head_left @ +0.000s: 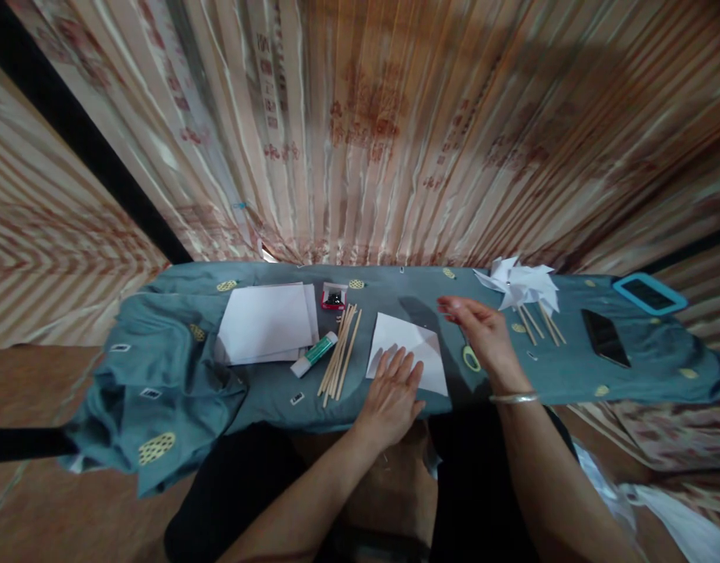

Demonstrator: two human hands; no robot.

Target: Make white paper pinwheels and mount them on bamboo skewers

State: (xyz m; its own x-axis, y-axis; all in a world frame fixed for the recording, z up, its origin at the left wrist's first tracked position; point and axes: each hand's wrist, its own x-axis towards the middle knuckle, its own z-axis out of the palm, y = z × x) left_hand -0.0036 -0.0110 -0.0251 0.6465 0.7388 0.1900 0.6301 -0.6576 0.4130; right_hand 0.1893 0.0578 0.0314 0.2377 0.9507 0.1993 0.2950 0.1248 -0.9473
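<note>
My left hand lies flat, fingers stretched out, on the lower part of a square white sheet of paper. Raised over the cloth to the right of that sheet is my right hand, its fingertips drawn together in a pinch. Whether anything sits between them is too small to make out. Just below the right hand lies a pair of scissors with a yellow-green handle, partly hidden by the hand. Left of the sheet rest several thin wooden sticks and a green and white glue stick.
A stack of white paper lies at the left, beside a small red box of dark bits. White paper pinwheels on sticks, a black phone and a blue-framed device lie rightward. A curtain hangs behind the cloth-covered table.
</note>
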